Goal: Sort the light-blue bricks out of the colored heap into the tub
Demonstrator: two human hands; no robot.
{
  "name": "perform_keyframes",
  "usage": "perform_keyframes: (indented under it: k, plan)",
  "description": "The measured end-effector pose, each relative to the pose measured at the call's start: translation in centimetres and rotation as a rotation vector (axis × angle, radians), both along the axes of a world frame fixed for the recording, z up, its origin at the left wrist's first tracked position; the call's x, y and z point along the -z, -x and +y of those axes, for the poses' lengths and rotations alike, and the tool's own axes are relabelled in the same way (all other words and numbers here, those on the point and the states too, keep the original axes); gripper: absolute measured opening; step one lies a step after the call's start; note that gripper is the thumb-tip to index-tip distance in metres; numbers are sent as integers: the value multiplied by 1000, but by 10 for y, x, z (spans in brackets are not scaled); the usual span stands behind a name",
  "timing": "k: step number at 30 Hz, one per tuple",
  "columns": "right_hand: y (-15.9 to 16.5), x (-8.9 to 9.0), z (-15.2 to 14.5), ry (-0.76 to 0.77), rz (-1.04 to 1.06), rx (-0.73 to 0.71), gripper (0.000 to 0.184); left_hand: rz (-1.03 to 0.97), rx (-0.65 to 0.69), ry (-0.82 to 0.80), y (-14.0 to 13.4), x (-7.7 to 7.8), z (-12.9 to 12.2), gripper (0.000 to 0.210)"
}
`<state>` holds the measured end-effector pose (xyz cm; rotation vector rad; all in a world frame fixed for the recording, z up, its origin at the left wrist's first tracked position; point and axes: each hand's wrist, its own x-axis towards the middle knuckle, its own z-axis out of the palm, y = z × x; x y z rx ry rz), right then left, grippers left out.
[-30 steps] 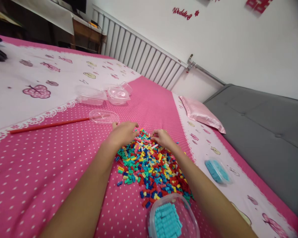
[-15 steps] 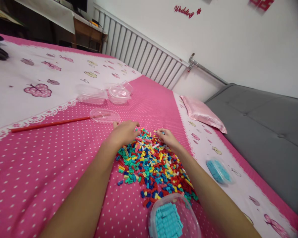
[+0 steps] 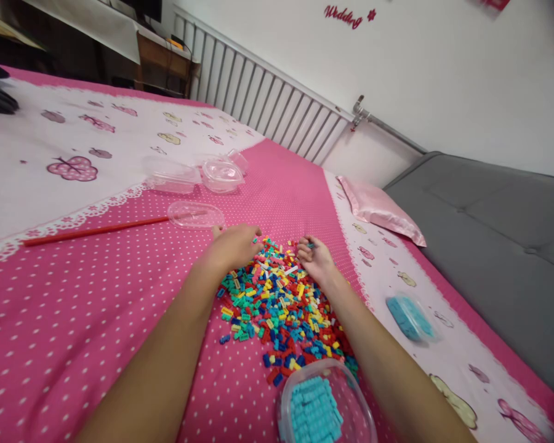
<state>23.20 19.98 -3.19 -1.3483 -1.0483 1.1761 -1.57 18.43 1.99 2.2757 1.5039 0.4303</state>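
Left hand [image 3: 233,246]: I see it palm down, fingers loosely curled, resting on the far edge of the bricks [image 3: 281,307].
Right hand [image 3: 317,257]: fingers pinched on a small teal brick.
Bricks: heaped on the bed [image 3: 74,320].
Tub [image 3: 325,403]: close to the forearms.
Risk: a sweeping forearm may scatter bricks or tip the tub.

Home bedroom: bed [image 3: 74,295], pillow [image 3: 381,209]

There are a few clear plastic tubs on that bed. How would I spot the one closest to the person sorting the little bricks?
Start at the heap of mixed bricks on the pink dotted bedspread, between the two forearms. Follow it down to the picture's bottom edge, where the round clear tub sits. Unlike the empty tubs farther away, it holds only turquoise bricks.
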Motion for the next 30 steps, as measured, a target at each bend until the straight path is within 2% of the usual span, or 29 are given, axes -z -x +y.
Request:
perform_keyframes:
  k: [4, 9, 12, 16, 19, 24, 27, 30]
  plan:
    - [17, -1, 11, 49, -251, -55, 39, 19, -33, -5, -2, 2, 0, 40]
    - [38, -3, 18, 86, -480, -127, 36, 43, -156, -47, 0, 1, -2, 39]
    - [46, -8, 24, 91, -476, -126, 35, 42, -201, -65, 3, 0, -2, 38]
    - [43, -23, 21, 89, -336, -99, 39, 32, -226, -64, 7, 0, 1, 36]
    - [29, -36, -6, 76, -143, -82, 40, 12, -248, -69, 10, -1, 3, 37]
    - [-19, -50, -95, 1, 191, -54, 28, -12, -226, -72, 11, -2, 1, 38]
    - [-46, -49, -139, -73, 336, -6, 12, -11, -197, -77, 8, 0, 0, 38]
    - [-57, -41, -157, -122, 419, 28, 5, -3, -134, -110, 3, 1, 1, 38]
